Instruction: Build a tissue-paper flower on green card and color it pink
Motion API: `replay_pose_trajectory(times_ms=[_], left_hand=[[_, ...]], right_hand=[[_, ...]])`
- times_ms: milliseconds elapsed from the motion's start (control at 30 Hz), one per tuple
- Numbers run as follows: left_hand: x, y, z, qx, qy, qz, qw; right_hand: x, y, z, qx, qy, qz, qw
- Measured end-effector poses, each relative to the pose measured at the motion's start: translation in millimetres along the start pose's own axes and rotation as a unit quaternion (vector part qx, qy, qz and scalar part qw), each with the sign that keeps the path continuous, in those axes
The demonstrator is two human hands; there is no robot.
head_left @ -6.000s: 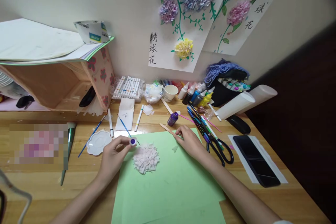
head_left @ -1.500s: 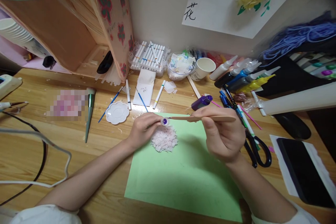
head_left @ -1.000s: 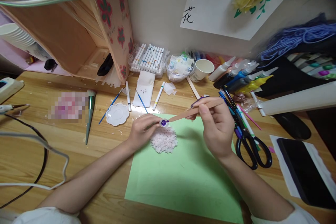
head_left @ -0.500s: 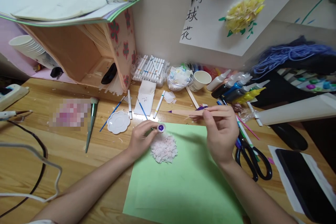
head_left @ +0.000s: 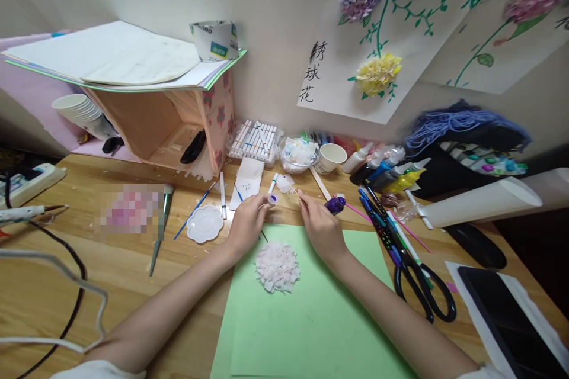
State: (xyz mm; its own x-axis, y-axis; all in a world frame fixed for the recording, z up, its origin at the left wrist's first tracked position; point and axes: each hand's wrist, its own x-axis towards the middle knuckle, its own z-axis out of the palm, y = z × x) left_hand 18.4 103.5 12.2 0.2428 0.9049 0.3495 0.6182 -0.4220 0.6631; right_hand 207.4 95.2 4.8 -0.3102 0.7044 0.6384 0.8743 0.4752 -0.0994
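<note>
Between the fingers of my left hand (head_left: 246, 222) is a small round white cup (head_left: 272, 199) with purple paint in it. My right hand (head_left: 320, 222) is closed on a wooden stick, mostly hidden by the fingers; its thin tip (head_left: 295, 191) points toward the cup, apart from it. Just below the hands, a pale pink paper flower head (head_left: 278, 267) lies on a green paper sheet (head_left: 320, 320). A purple paint bottle (head_left: 335, 205) rests on the table just beyond my right hand.
At the back stand a box of markers (head_left: 255, 139), a bowl of scraps (head_left: 297, 157), a paper cup (head_left: 332, 157) and several paint bottles (head_left: 386, 166). Black-handled scissors (head_left: 424, 290) and a phone (head_left: 502, 320) lie right. A white palette (head_left: 204, 225) sits left.
My right hand has moved left, bringing the stick close to the cup. The left hand has risen slightly with the cup. The head view has tilted up, showing more wall.
</note>
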Motion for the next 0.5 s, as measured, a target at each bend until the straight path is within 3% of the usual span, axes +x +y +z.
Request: replay_pose_trajectory(times_ms=[267,500], left_hand=[[30,-18,28.4,0.122,-0.042,0.075,0.989],[33,-19,28.0,0.183,-0.092,0.113,0.972]], right_hand=[[-11,0,16,-0.037,-0.118,-0.013,0.992],[-12,-2,22,-0.042,-0.163,0.009,0.986]])
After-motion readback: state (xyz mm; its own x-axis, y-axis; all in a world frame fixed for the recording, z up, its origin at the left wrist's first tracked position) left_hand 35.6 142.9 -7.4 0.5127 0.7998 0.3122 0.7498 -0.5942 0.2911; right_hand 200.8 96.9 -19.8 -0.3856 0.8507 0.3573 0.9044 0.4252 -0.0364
